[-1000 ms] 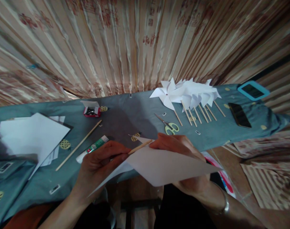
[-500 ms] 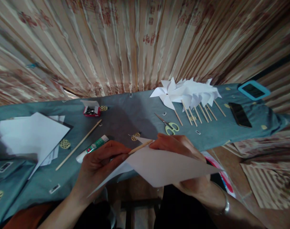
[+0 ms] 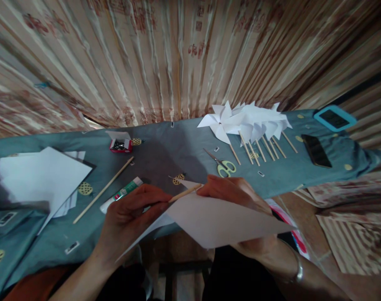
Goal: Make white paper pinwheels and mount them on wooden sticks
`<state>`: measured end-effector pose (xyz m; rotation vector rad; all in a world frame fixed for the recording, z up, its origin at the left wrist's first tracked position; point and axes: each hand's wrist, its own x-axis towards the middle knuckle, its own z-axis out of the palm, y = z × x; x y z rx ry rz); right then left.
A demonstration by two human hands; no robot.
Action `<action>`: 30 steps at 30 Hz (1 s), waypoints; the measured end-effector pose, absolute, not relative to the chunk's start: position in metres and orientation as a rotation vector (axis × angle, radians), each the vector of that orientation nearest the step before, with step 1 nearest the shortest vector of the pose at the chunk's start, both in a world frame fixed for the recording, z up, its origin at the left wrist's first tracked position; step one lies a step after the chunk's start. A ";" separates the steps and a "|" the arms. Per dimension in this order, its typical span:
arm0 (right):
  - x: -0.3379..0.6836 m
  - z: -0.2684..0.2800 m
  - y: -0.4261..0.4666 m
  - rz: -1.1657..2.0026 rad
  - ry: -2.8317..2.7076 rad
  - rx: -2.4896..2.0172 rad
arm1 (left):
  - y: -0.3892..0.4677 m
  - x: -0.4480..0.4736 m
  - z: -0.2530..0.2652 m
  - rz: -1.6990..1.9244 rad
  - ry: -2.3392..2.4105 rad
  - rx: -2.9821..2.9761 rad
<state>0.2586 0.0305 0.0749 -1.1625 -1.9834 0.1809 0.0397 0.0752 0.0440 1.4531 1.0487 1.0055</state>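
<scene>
Between my hands, above the table's near edge, is a white paper pinwheel (image 3: 215,221) with a wooden stick (image 3: 184,193) lying against it. My left hand (image 3: 136,213) is closed, pinching the stick near its lower left part. My right hand (image 3: 228,190) is closed on the pinwheel close to the stick's upper end; its palm and some fingers are hidden behind the paper. Just beyond my left hand lies a glue stick (image 3: 123,194). Green-handled scissors (image 3: 223,165) lie open on the cloth beyond my right hand.
Finished pinwheels (image 3: 221,121) on sticks lie overlapped at the back right, beside a phone (image 3: 316,150) and a blue-framed device (image 3: 334,118). At left are a paper stack (image 3: 46,175), a loose stick (image 3: 104,189) and an open red box (image 3: 121,148) of small metal pieces. A curtain (image 3: 165,58) hangs behind.
The paper's right-hand tip has shifted slightly to the right and down. Both hands keep nearly the same place and grip; the things on the table have not moved.
</scene>
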 end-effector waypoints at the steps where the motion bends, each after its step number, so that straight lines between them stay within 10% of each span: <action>1: 0.258 0.074 0.030 0.173 -1.977 -1.150 | 0.075 0.039 0.043 1.003 1.046 1.456; 30: 0.259 0.081 0.028 0.234 -2.076 -1.233 | 0.076 0.039 0.044 1.138 1.103 1.602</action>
